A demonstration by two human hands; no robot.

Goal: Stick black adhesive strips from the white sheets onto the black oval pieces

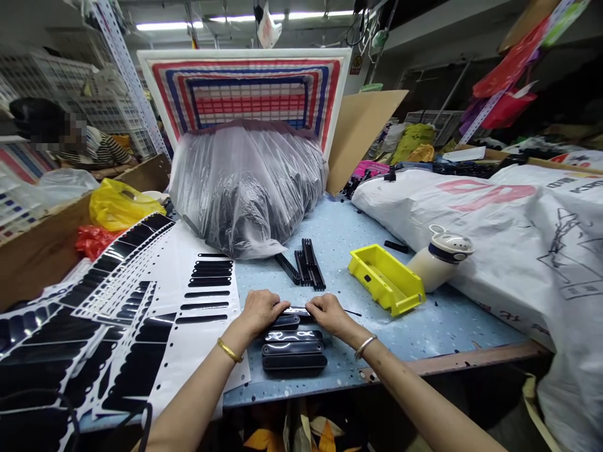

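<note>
Two hands, left hand [262, 311] and right hand [328, 312], pinching black strip [291, 321], lengthwise left-right

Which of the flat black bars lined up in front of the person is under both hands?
The farthest black bar in the row: the left hand and right hand rest on it, while the nearer bars lie untouched.

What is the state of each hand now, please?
Left hand: closed on the top black part.
Right hand: pinching a thin black strip above that part.
</note>
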